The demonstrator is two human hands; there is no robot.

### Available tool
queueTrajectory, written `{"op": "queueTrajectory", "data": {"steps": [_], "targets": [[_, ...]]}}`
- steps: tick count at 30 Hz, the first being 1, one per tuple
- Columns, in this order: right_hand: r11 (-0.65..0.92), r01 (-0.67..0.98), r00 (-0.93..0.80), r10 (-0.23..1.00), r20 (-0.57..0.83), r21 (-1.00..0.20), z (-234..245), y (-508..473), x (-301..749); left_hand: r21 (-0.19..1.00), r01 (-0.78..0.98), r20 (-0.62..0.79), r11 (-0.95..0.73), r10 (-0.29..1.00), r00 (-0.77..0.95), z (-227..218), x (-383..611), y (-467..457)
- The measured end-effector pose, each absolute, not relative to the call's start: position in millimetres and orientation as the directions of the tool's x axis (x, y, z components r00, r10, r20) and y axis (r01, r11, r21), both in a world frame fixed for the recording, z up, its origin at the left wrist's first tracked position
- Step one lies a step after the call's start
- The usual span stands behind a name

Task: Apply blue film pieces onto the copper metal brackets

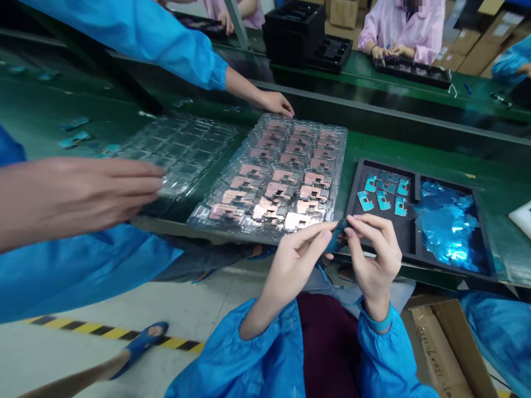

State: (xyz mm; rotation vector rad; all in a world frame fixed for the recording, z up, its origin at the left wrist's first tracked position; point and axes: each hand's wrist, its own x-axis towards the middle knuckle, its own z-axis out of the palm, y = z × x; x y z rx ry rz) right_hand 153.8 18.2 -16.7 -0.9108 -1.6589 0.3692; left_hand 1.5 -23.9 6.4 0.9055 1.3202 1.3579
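Note:
A small dark blue-green circuit board (337, 236) is held up between my two hands, in front of the table edge. My left hand (292, 262) pinches it between thumb and fingers from the left. At its upper right edge, my right hand (376, 251) has thumb and fingertips closed on it; fine detail there is hidden by the fingers. Just beyond my hands lies a black tray (384, 225), with several small boards (383, 199) bearing blue-green film in its left compartment. Crumpled pieces of shiny blue film (447, 224) fill the right compartment.
Left of the black tray sits a clear plastic tray (341, 166) of copper-coloured boards. A co-worker's hand (279, 103) touches its far edge; another person's hand (83, 193) reaches in from the left over clear trays (186, 141). Stacked black trays (292, 36) stand behind. A cardboard box (446, 337) is below right.

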Motion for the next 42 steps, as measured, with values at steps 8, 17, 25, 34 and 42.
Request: {"op": "queueTrajectory", "data": {"steps": [8, 17, 25, 34, 42], "targets": [[0.683, 0.529, -0.064, 0.624, 0.779, -0.503, -9, 18, 157, 0.882, -0.422, -0.29, 0.211, 0.948, -0.134, 9, 1, -20], [0.747, 0.61, -0.257, 0.503, 0.825, -0.266, -14, 4, 172, 0.727, -0.638, -0.337, 0.254, 0.941, -0.009, 11, -1, -16], [0.815, 0.538, -0.319, 0.433, 0.843, -0.214, -15, 2, 177, 0.677, -0.686, -0.361, 0.268, 0.933, 0.009, 12, -2, -13], [0.714, 0.51, 0.113, 0.497, 0.861, -0.479, -19, -3, 189, 0.705, -0.649, -0.331, 0.286, 0.942, 0.056, 19, 13, -9], [0.583, 0.459, 0.503, 0.45, 0.737, -0.67, -16, 21, 191, 0.693, -0.682, -0.329, 0.232, 0.944, -0.014, 16, 27, 7]]}}
